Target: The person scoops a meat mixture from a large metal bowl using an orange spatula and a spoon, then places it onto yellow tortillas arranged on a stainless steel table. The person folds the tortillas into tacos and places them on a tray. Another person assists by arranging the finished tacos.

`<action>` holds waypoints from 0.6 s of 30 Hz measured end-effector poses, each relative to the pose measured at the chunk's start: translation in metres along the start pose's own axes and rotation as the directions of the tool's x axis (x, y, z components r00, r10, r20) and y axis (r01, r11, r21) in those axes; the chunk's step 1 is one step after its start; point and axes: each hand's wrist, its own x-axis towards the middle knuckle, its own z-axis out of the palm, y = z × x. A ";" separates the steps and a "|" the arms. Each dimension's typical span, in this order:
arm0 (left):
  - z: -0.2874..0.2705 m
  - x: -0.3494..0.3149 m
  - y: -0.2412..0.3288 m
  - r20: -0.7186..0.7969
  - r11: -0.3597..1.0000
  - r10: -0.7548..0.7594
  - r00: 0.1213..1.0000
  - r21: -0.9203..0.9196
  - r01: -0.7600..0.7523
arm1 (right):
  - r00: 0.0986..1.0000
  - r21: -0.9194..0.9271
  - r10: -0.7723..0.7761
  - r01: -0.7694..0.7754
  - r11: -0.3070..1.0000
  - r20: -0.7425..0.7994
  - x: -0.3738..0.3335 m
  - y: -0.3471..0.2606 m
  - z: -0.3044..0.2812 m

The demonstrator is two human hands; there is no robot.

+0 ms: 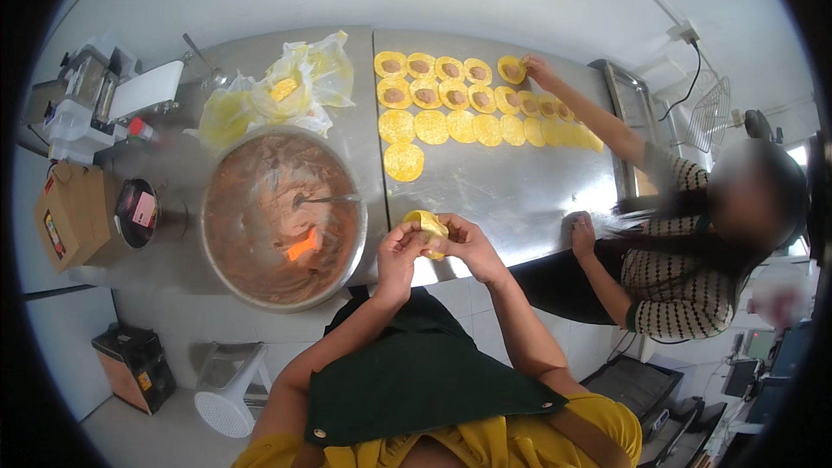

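A yellow dough wrapper (428,224), partly folded up, is pinched between my two hands above the front edge of the steel table. My left hand (400,251) closes on its left side, and my right hand (468,248) grips the right side. Whatever may be inside the fold is hidden by my fingers. Beyond my hands, flat round wrappers (404,161) lie in rows, the two back rows topped with brown filling (393,96). To my left stands a large steel bowl (213,234) of pinkish-brown filling (282,199), with a metal spoon (329,199) and an orange scraper (302,245) in it.
At right, a co-worker's hand (539,71) touches a filled wrapper in the back row; their other hand (582,232) rests by the table edge. Behind the bowl lies crumpled plastic wrap (325,78). A cardboard box (76,212) and a dark round container (136,212) stand far left.
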 end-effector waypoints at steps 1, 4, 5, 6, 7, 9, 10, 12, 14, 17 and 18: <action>0.002 0.004 -0.002 0.002 1.000 0.007 1.000 -0.004 -0.007 | 1.000 -0.029 -0.004 0.004 1.000 -0.009 0.003 0.001 -0.006; 0.009 0.015 -0.006 -0.074 0.996 0.021 0.997 -0.082 -0.027 | 0.997 -0.227 -0.028 0.009 0.974 -0.078 0.028 0.005 -0.033; 0.006 0.018 -0.009 -0.076 0.993 0.033 0.997 -0.113 -0.042 | 0.988 -0.345 -0.074 0.024 0.938 -0.133 0.037 0.001 -0.039; -0.002 0.021 -0.014 -0.080 0.988 0.047 0.996 -0.145 -0.058 | 0.975 -0.458 -0.127 0.031 0.889 -0.180 0.046 -0.006 -0.045; -0.009 0.023 -0.017 -0.086 0.981 0.064 0.994 -0.175 -0.078 | 0.958 -0.563 -0.185 0.032 0.826 -0.217 0.056 -0.013 -0.045; -0.003 0.019 -0.010 -0.136 0.985 0.052 0.989 -0.155 -0.073 | 0.942 -0.438 -0.248 0.129 0.890 -0.226 0.077 -0.014 -0.048; -0.002 0.017 -0.008 -0.146 0.985 0.035 0.989 -0.165 -0.059 | 0.949 -0.326 -0.236 0.160 0.932 -0.210 0.090 -0.011 -0.051; -0.006 0.017 -0.010 -0.145 0.985 0.033 0.989 -0.165 -0.056 | 0.953 -0.135 -0.231 0.207 0.969 -0.196 0.119 0.001 -0.061; -0.008 0.020 -0.019 -0.139 0.985 0.061 0.988 -0.153 -0.082 | 0.940 -0.412 -0.233 0.115 0.904 -0.250 0.148 0.027 -0.085; -0.002 0.019 -0.017 -0.192 0.987 0.080 0.978 -0.123 -0.105 | 0.926 -0.513 -0.271 0.103 0.852 -0.264 0.166 0.053 -0.102; 0.002 0.021 -0.014 -0.218 0.989 0.075 0.973 -0.111 -0.101 | 0.931 -0.487 -0.257 0.103 0.867 -0.260 0.170 0.059 -0.106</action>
